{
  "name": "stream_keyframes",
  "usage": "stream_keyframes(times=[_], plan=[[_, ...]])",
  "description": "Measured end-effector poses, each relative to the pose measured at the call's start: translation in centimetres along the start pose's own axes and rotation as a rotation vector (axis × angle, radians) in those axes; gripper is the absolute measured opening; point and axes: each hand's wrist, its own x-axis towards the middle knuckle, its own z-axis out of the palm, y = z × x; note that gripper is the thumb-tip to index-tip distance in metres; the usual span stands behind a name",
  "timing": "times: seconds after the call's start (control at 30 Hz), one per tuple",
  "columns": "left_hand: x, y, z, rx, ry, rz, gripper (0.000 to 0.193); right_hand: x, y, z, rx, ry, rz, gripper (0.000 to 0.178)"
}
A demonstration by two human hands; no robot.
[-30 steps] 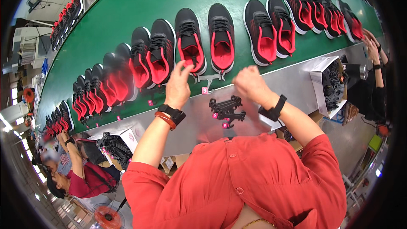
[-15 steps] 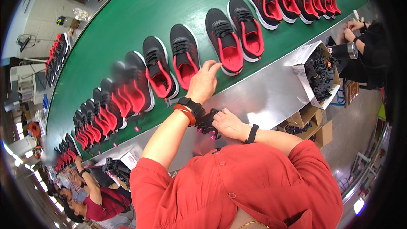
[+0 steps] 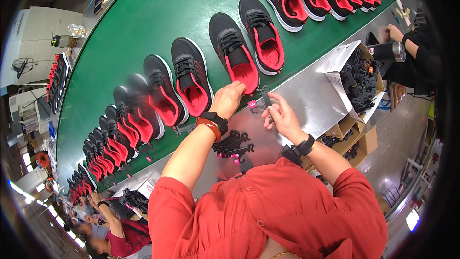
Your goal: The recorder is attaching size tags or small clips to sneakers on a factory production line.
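My left hand (image 3: 227,100) is closed at the heel of a black sneaker (image 3: 232,43) with a pink-red lining, its fingertips pinching the heel rim. In my right hand (image 3: 285,121), between thumb and fingers, is a black plastic shoe hanger (image 3: 266,100) with a hooked end and a pink tag (image 3: 252,104). That hanger is just right of the sneaker's heel, over the metal ledge. Right beside the held sneaker stands a matching sneaker (image 3: 261,36). A small pile of black hangers (image 3: 232,143) with pink tags lies on the ledge near my body.
Rows of like sneakers line the green belt (image 3: 129,33) on both sides. A white carton (image 3: 338,74) full of black hangers stands on the metal ledge (image 3: 306,96) at right, with brown boxes (image 3: 366,146) below. Co-workers sit at far right and lower left.
The sneakers have shifted left along the belt. My right hand has left the hanger pile and risen with one hanger. My left hand has closed on the sneaker's heel.
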Motion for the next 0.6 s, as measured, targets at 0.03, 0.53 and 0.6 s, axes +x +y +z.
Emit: stream_keyframes(times=[0.03,0.53,0.6], plan=[[-0.1,0.0,0.2,-0.003,0.012,-0.006,0.008,0.2,0.3,0.4,0.037,0.0,0.004,0.041],[-0.6,0.7,-0.9,0.227,0.061,-0.06,0.037,4.9,-1.7,-1.9,-0.054,-0.303,0.128,0.029],[0.0,1.5,-1.4,0.24,-0.028,-0.007,0.054,5.2,-2.6,-1.2,-0.026,-0.292,0.151,0.027]])
